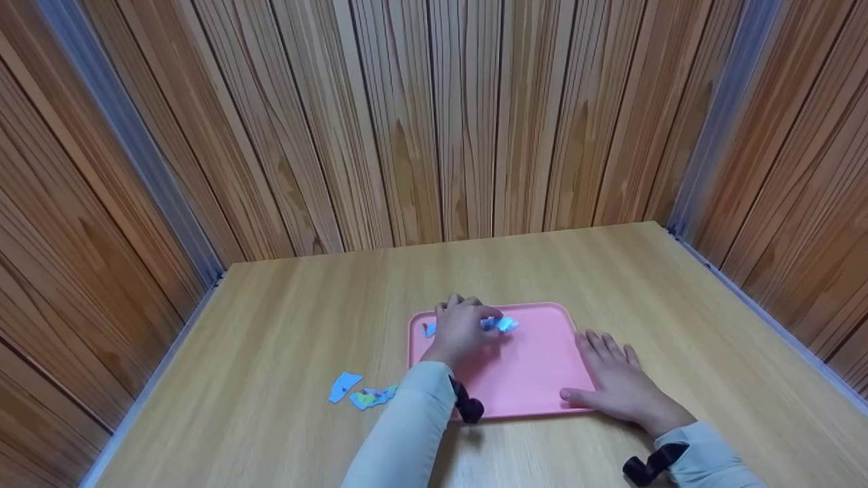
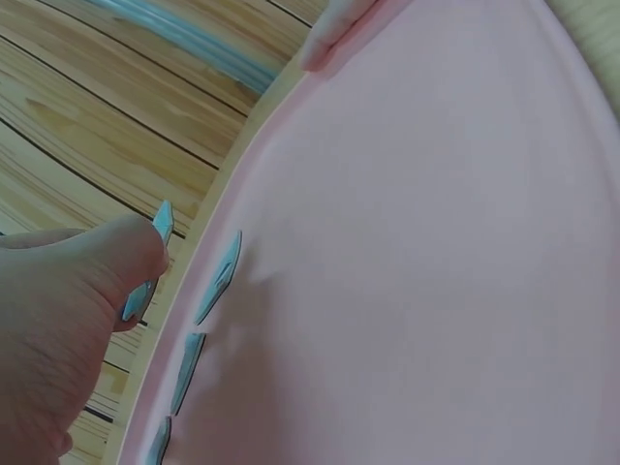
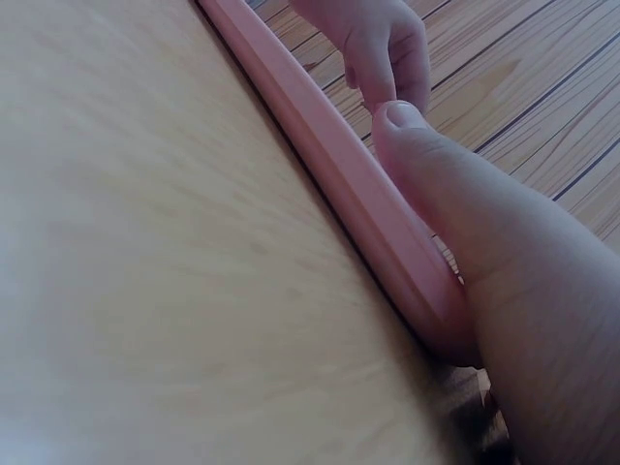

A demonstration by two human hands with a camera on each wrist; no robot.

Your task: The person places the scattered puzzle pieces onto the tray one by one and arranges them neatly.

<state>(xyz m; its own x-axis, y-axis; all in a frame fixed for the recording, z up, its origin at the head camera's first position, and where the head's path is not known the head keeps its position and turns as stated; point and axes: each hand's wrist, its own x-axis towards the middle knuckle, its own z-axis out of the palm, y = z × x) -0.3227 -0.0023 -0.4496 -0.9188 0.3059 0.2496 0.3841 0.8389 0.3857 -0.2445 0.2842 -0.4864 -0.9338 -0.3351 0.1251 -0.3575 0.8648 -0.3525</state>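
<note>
My left hand [image 1: 464, 333] is over the far left part of a pink tray [image 1: 542, 369]. In the left wrist view its thumb and fingers pinch a thin blue puzzle piece [image 2: 163, 223], held above the tray; the fingers partly hide it. Lying in a row along the tray's far side are several flat blue pieces, among them one puzzle piece [image 2: 221, 277] nearest the held one. A red-marked piece [image 1: 428, 329] shows left of the hand. Fingers spread, my right hand [image 1: 620, 383] rests at the tray's right edge, its thumb over the near right corner.
Left of the tray, a blue piece [image 1: 344, 386] and colourful blue-and-green pieces [image 1: 371, 398] lie on the wooden table [image 1: 271, 339]; the left sleeve partly covers them. Wood-plank walls [image 1: 420, 122] enclose the table at the back and sides.
</note>
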